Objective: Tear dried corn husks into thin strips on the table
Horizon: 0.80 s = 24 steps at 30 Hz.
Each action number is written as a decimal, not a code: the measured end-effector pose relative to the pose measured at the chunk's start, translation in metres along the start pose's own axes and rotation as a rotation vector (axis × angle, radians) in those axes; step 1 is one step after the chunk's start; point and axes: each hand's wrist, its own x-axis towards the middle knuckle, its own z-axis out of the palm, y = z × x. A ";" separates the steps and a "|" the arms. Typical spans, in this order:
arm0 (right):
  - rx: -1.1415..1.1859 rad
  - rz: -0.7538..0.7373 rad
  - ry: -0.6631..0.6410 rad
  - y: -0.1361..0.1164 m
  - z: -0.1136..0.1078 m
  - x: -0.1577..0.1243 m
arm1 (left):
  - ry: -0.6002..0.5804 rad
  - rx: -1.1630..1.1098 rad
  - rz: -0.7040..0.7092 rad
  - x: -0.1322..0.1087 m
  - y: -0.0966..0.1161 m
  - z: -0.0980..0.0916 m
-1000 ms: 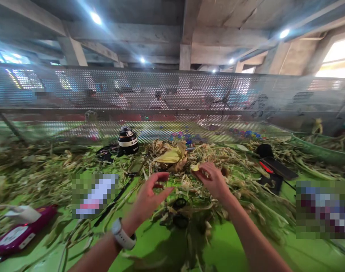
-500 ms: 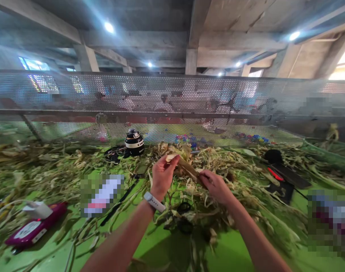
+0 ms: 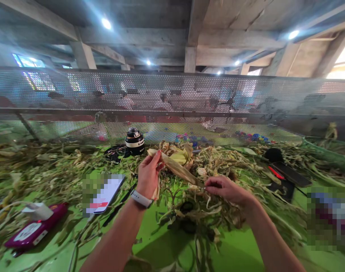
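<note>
A long, dry, tan corn husk (image 3: 179, 169) stretches between my two hands above the green table. My left hand (image 3: 148, 174), with a pale watch (image 3: 141, 198) on its wrist, pinches the husk's wide upper end. Lower and to the right, my right hand (image 3: 225, 188) grips the narrow tip between thumb and fingers. Below the hands lie dark scissors (image 3: 187, 215), partly covered by husk scraps. Behind the held husk is a heap of loose dried husks (image 3: 217, 162), with a yellower piece (image 3: 180, 155) among them.
A black bottle-like container (image 3: 134, 142) stands at the back, before a perforated metal screen (image 3: 172, 92). Left are a phone (image 3: 108, 194) and a magenta power bank (image 3: 33, 230) with a white plug. Dark objects with a red part (image 3: 276, 172) lie right. People sit beyond the screen.
My left hand has moved left and my right hand slightly right, so they are farther apart. More of the husk's length shows, drawn out between them.
</note>
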 end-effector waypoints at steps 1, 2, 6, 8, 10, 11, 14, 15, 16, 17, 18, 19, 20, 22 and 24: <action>0.008 0.014 -0.050 0.000 -0.002 -0.001 | 0.001 -0.011 0.035 0.002 0.004 -0.001; 0.013 0.025 -0.079 0.001 -0.004 -0.002 | -0.003 -0.006 0.066 0.003 0.006 -0.002; 0.033 0.004 0.208 -0.004 -0.008 -0.002 | -0.169 0.215 0.027 -0.010 0.000 -0.002; 0.099 -0.039 0.329 -0.009 -0.004 -0.001 | -0.341 0.376 -0.033 -0.024 -0.012 0.000; 0.157 -0.067 0.239 -0.016 0.007 0.001 | -0.445 0.495 -0.037 -0.038 -0.026 0.002; 0.166 -0.058 0.157 -0.019 0.014 0.002 | -0.477 0.533 -0.036 -0.044 -0.031 0.003; 0.109 0.014 0.034 -0.025 0.036 0.008 | -0.460 0.547 -0.038 -0.050 -0.038 0.003; 0.113 0.033 0.027 -0.026 0.041 0.009 | -0.444 0.551 -0.031 -0.050 -0.039 0.002; 0.131 0.049 0.036 -0.026 0.044 0.010 | -0.445 0.564 -0.027 -0.049 -0.038 0.002; 0.161 0.059 0.050 -0.026 0.046 0.011 | -0.465 0.585 -0.032 -0.048 -0.036 0.002; 0.195 0.064 0.062 -0.026 0.046 0.011 | -0.506 0.608 -0.054 -0.048 -0.035 0.001; 0.223 0.067 0.079 -0.026 0.045 0.011 | -0.555 0.628 -0.095 -0.048 -0.033 0.001; 0.244 0.066 0.097 -0.026 0.043 0.010 | -0.601 0.645 -0.150 -0.048 -0.031 0.001; 0.265 0.059 0.119 -0.025 0.040 0.009 | -0.644 0.663 -0.258 -0.049 -0.029 0.001; 0.273 0.057 0.118 -0.023 0.039 0.009 | -0.644 0.667 -0.338 -0.050 -0.026 0.000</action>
